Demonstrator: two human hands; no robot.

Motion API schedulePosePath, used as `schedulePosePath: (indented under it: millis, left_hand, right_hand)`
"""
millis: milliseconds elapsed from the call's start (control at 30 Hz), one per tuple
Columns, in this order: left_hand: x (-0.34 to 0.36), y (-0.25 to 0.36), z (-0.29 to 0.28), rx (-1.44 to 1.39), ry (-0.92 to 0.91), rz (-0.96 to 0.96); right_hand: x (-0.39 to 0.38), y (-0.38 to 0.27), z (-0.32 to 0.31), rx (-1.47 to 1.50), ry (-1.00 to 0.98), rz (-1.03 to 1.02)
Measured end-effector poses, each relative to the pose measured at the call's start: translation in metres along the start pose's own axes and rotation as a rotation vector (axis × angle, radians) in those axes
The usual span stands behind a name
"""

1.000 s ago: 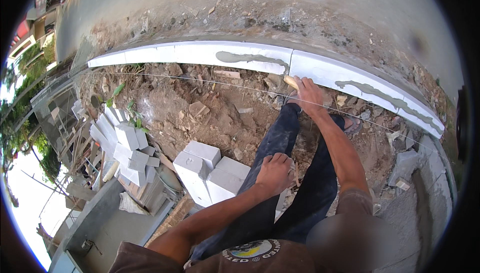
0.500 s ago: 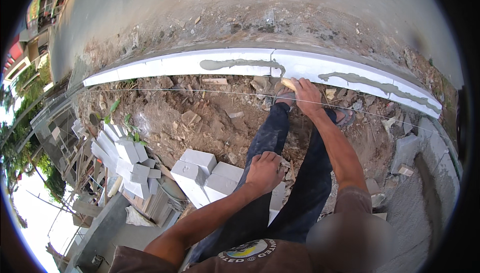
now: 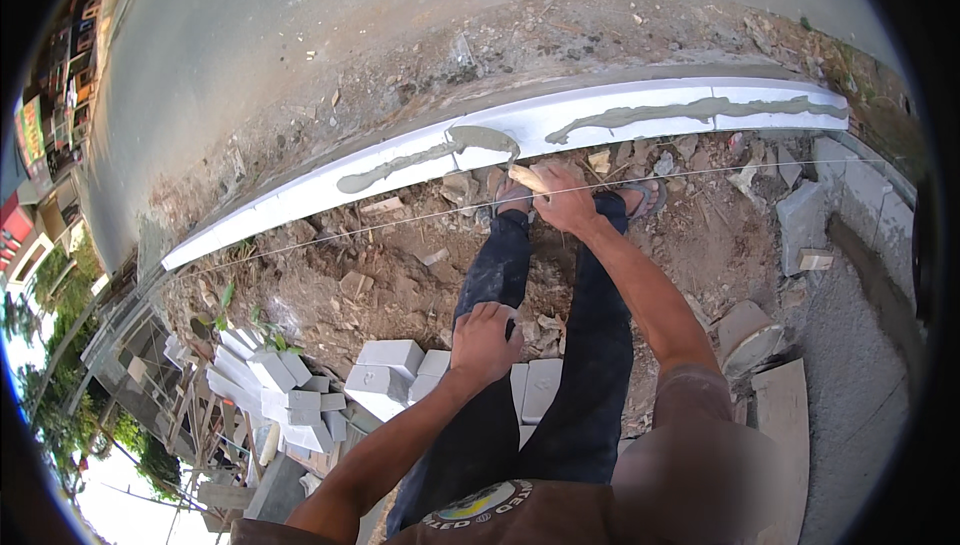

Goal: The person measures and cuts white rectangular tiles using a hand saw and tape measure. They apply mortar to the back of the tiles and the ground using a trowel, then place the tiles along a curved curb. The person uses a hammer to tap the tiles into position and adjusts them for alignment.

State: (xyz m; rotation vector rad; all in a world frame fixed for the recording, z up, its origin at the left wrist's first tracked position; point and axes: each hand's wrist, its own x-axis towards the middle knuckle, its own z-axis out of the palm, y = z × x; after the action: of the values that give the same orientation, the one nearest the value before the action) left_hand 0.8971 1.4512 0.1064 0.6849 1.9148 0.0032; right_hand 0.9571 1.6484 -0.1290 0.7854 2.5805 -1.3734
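Note:
My right hand (image 3: 566,201) is closed round the wooden handle of a trowel (image 3: 528,179). Its thin neck bends up to a mortar-grey blade, which lies over a joint on top of the low wall of white blocks (image 3: 290,206). Left of the blade runs a strip of grey mortar (image 3: 385,167); to its right a longer strip (image 3: 690,111) extends toward the wall's right end. My left hand (image 3: 484,340) rests on my left knee, its fingers loosely bent over the dark trousers, with nothing visible in it.
A taut string (image 3: 400,224) crosses in front of the wall, passing near my right hand. Rubble and soil (image 3: 400,265) lie round my sandalled feet. White blocks (image 3: 385,365) are piled near my left leg, more (image 3: 290,390) farther left. A board (image 3: 785,445) leans at lower right.
The view has swung, so the wall sits at a different slant. The trowel blade now shows on the joint, over the right end of the left mortar strip. My left hand stays on the knee.

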Motion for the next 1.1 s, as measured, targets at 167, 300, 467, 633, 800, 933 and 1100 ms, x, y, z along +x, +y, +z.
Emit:
schedulePosePath:
  millis: [167, 300, 467, 633, 800, 933, 1100]
  left_hand:
    - [0.017, 0.011, 0.001, 0.069, -0.007, 0.056]
    - [0.028, 0.026, -0.009, 0.161, -0.029, 0.072]
    - [0.046, 0.039, -0.009, 0.244, -0.059, 0.108]
    - [0.060, 0.061, -0.015, 0.354, -0.115, 0.131]
    - [0.073, 0.068, -0.013, 0.418, -0.135, 0.161]
    - [0.079, 0.079, -0.011, 0.439, -0.168, 0.197]
    - [0.076, 0.090, -0.012, 0.483, -0.164, 0.194]
  right_hand:
    - [-0.088, 0.008, -0.060, 0.388, 0.131, 0.389]
    - [-0.225, 0.027, -0.117, 0.356, 0.448, 0.721]
    - [-0.438, 0.047, -0.164, 0.027, 0.943, 1.042]
    - [-0.578, 0.092, -0.175, -0.384, 0.683, 1.532]
    - [-0.602, 0.161, -0.178, -0.470, 0.500, 1.602]
    - [-0.610, 0.177, -0.160, -0.322, 0.379, 1.462]
    - [-0.567, 0.151, -0.136, -0.021, 0.774, 1.428]
